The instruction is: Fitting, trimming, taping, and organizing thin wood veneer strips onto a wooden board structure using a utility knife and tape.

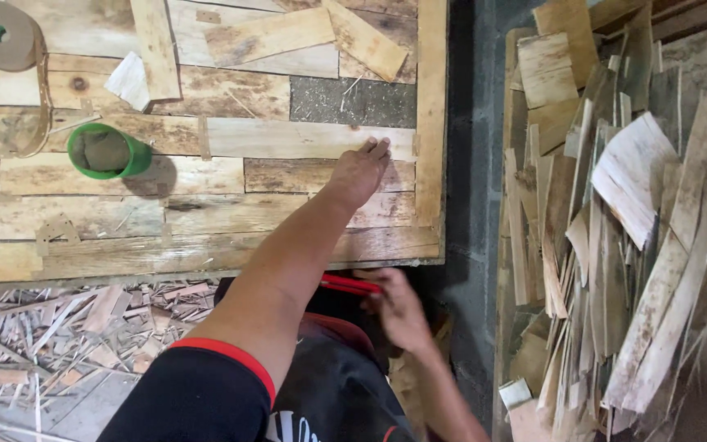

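No packages, labels, signs or screens are to be seen; only bare wood and scraps are shown.

Your left arm (pixel 288 262) — bare from the sleeve hem down to the left hand (pixel 359 173). Sleeve at lower centre of the frame: short, black, edged with a narrow red band. Black garment below it, lower centre, carries red piping and a white marking. Your right forearm, lower right of centre — bare down to the right hand (pixel 398 309).
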